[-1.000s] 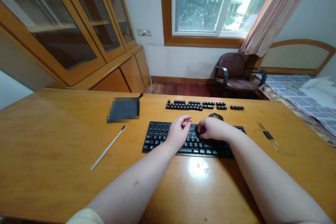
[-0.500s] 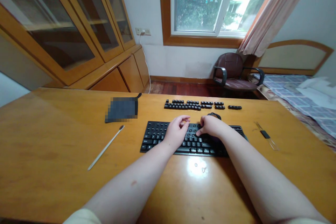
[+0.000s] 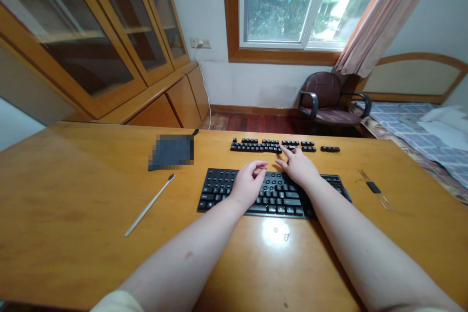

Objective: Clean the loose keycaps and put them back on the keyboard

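Observation:
A black keyboard (image 3: 278, 208) lies on the desk, its upper rows showing bare sockets where keycaps are off. My left hand (image 3: 249, 185) rests over its upper middle, fingers loosely curled with a gap to the thumb; nothing shows in it. Beyond the keyboard, loose black keycaps (image 3: 256, 147) are laid out in rows. My right hand (image 3: 298, 165) reaches over the keyboard's back edge, index finger stretched to the keycaps near the middle of the row and thumb held apart. No object is visible between its fingers.
To the left lie a dark cloth-like item (image 3: 171, 151), blurred out, and a long thin brush (image 3: 149, 204) with a dark tip. A wire keycap puller (image 3: 373, 186) with a black grip lies to the right. Past the desk (image 3: 73, 204) stands an office chair (image 3: 323, 97).
My right hand has moved from the keyboard's sockets away to the loose keycaps, and its fingers have spread from a pinch. My left hand has stayed in place.

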Tool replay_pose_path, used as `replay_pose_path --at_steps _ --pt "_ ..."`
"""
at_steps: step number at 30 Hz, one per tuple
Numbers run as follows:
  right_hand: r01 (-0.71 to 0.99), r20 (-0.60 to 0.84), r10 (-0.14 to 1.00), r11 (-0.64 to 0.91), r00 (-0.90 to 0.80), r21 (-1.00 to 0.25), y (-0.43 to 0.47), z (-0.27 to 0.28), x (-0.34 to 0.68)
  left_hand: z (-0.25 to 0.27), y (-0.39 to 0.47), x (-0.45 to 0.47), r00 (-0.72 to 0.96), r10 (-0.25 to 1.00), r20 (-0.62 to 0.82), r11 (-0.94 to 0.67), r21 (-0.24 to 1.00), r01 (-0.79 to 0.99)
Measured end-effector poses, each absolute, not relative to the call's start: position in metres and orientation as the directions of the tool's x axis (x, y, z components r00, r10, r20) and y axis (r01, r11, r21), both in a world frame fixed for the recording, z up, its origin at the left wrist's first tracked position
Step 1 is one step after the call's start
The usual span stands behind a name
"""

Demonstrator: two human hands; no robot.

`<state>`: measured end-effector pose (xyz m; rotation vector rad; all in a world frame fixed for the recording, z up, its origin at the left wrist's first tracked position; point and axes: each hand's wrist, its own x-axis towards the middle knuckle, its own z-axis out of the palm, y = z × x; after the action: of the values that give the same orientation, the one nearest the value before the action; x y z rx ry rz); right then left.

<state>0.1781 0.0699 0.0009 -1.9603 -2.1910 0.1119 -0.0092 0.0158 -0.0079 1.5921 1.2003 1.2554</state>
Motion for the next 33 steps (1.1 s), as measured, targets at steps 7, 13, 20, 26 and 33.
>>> replay_pose_path --at_steps 7,13,20,26,33 --pt "0.976 0.143 0.989 0.077 -0.048 -0.205 0.072 -0.002 0.177 -0.007 0.016 -0.010 0.071 0.965 0.252 -0.261 0.942 0.209" --pt "0.965 0.110 0.977 0.199 -0.182 -0.168 0.077 -0.005 0.177 -0.009 0.017 -0.010 0.077 0.963 0.260 -0.271 0.935 0.228" --pt "0.969 0.051 0.984 0.176 -0.169 -0.174 0.080 -0.007 0.179 -0.004 0.012 -0.013 0.082 0.945 0.316 -0.325 0.883 0.338" --pt "0.960 0.076 0.979 0.200 -0.189 -0.193 0.078 -0.008 0.181 0.027 -0.012 -0.006 0.285 0.829 0.482 -0.560 0.697 0.448" --pt "0.969 0.099 0.986 0.152 -0.135 -0.194 0.079 -0.007 0.196 0.021 0.007 -0.009 0.399 0.877 0.269 -0.479 0.555 0.680"
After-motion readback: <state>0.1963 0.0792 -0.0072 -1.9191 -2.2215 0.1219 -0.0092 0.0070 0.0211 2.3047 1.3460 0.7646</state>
